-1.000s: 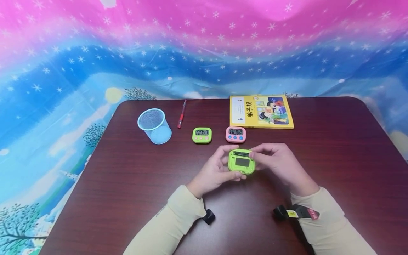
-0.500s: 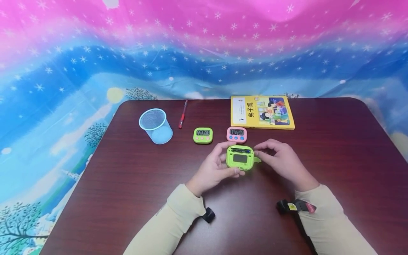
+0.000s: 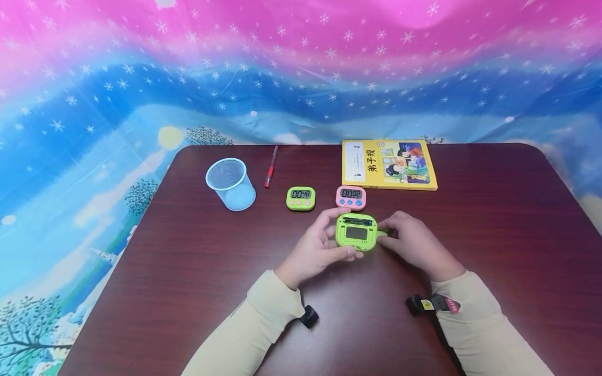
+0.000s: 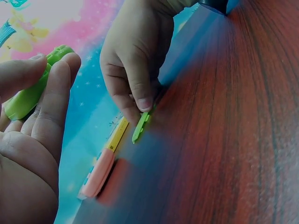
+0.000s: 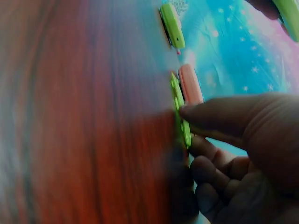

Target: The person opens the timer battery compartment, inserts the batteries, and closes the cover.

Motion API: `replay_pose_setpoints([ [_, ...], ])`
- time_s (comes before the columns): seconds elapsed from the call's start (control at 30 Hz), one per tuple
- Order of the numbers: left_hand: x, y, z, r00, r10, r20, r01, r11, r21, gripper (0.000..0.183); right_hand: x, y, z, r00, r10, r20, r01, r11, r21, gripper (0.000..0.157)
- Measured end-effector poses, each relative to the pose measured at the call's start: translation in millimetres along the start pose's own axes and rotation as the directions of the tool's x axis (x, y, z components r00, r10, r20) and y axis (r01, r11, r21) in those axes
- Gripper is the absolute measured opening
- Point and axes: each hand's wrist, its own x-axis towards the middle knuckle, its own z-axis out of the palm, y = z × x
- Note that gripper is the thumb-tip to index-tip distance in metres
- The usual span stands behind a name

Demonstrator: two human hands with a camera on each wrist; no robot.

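My left hand (image 3: 312, 251) grips a lime-green digital timer (image 3: 358, 244) by its left side, its back turned up toward the head camera. The battery compartment is uncovered, and a dark battery (image 3: 357, 221) shows in the slot near the top edge. Just right of the timer, my right hand (image 3: 416, 248) pinches a thin green battery cover (image 4: 141, 126) between thumb and fingers. Both wrist views show this cover edge-on, apart from the timer. In the head view the fingers hide most of it.
Behind the hands lie another green timer (image 3: 301, 199) and a pink timer (image 3: 350, 198), both with lit digits. A yellow book (image 3: 389, 164), a red pen (image 3: 270, 168) and a light blue mesh pen holder (image 3: 237, 193) stand or lie farther back on the dark wooden table (image 3: 188, 271).
My right hand has moved from the held timer's upper right edge to just beside it, with the battery cover. The held timer has risen slightly in view. The other green timer's display went from 47 to 48.
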Motion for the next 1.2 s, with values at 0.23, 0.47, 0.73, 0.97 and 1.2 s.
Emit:
replay_pose_setpoints([
  [0.23, -0.3, -0.4, -0.9, 1.0, 0.006, 0.005, -0.006, 1.0, 0.009, 0.074, 0, -3, -1.5, 0.999, 0.037, 0.017, -0.038, 0.999, 0.015, 0.01],
  [0.47, -0.1, -1.5, -2.3, 1.0, 0.009, 0.0, -0.009, 1.0, 0.008, 0.074, -5, 5, -14.7, 0.992, 0.112, 0.058, -0.122, 0.971, 0.207, 0.013],
  [0.73, -0.3, -0.8, -2.0, 1.0, -0.001, -0.017, 0.001, 1.0, 0.012, 0.076, -11, -2, -35.0, 0.987, 0.161, -0.009, -0.144, 0.904, 0.402, 0.025],
  [0.97, -0.1, -2.0, -0.1, 1.0, -0.016, 0.0, 0.016, 0.999, 0.028, 0.075, -22, -18, -46.9, 0.978, 0.153, -0.142, -0.071, 0.882, 0.466, 0.025],
  [1.2, -0.2, -3.2, 1.2, 0.998, -0.026, 0.05, 0.024, 0.999, 0.048, 0.076, -29, -35, -47.5, 0.988, 0.058, -0.144, 0.02, 0.869, 0.494, 0.017],
])
